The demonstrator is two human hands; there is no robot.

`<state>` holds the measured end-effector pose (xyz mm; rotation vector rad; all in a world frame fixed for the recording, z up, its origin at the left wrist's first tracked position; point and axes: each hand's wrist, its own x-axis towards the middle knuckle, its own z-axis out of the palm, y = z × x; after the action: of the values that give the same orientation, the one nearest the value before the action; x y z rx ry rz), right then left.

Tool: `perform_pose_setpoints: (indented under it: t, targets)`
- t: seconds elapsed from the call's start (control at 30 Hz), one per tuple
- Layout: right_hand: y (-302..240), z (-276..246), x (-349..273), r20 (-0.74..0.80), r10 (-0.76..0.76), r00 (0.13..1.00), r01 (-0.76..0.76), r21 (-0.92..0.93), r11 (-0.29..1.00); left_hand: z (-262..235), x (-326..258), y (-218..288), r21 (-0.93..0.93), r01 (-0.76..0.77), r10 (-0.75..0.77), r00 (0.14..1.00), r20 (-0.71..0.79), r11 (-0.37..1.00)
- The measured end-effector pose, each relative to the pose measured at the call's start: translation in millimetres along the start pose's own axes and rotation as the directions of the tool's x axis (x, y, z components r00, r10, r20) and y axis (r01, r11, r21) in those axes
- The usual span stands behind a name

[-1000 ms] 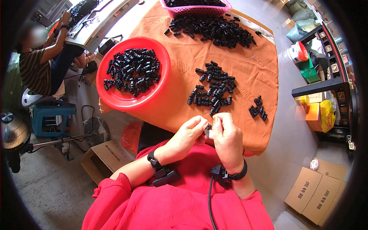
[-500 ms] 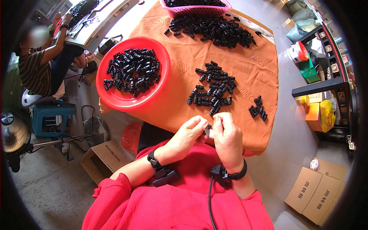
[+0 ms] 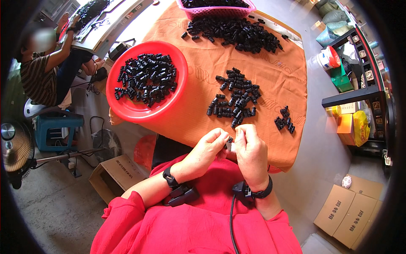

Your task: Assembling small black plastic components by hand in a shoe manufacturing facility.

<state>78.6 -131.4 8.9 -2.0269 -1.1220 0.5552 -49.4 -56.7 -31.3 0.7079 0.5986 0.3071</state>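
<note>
Just past the near edge of the orange cloth, both my hands meet with fingertips pinched together. My left hand grips a small black plastic part between thumb and forefinger. Close beside it, my right hand is closed, thumb against forefinger; a small pale bit shows between the hands, but what the right fingers hold is hidden. Beyond them lies a loose group of black cylindrical parts. A smaller cluster of black pieces sits to the right. At left, a red round basin holds many similar parts.
The orange cloth covers the table. Farther back are a large black heap and a pink basket. A fan and open carton stand left; a black rack and cartons right. Another person sits upper left.
My hands and the black part stay nearly still. The fan head at the left has turned a little, and the other person's hand has shifted slightly.
</note>
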Motion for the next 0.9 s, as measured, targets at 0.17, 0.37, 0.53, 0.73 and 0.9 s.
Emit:
perform_pose_setpoints:
  t: [0.17,0.37,0.53,0.73,0.9]
  targets:
    - [5,-2,3,-0.062,0.014,0.998,-0.012,0.031,0.999,-4,2,7,-0.040,0.061,-0.062,0.998,0.000,0.997]
    - [-2,-9,0,0.247,-0.010,0.969,-0.052,0.244,0.968,-7,4,16,-0.169,0.131,-0.121,0.990,0.066,0.977]
    - [8,-3,-2,0.186,0.016,0.982,-0.102,0.459,0.882,-17,4,16,-0.174,0.151,-0.123,0.979,0.162,0.973]
    - [12,-13,1,0.044,0.050,0.998,-0.063,0.376,0.924,-36,10,32,-0.354,0.210,-0.164,0.974,0.156,0.911]
    - [11,-17,-1,0.058,0.080,0.995,-0.097,0.408,0.908,-35,21,45,-0.105,-0.003,0.002,1.000,-0.017,0.994]
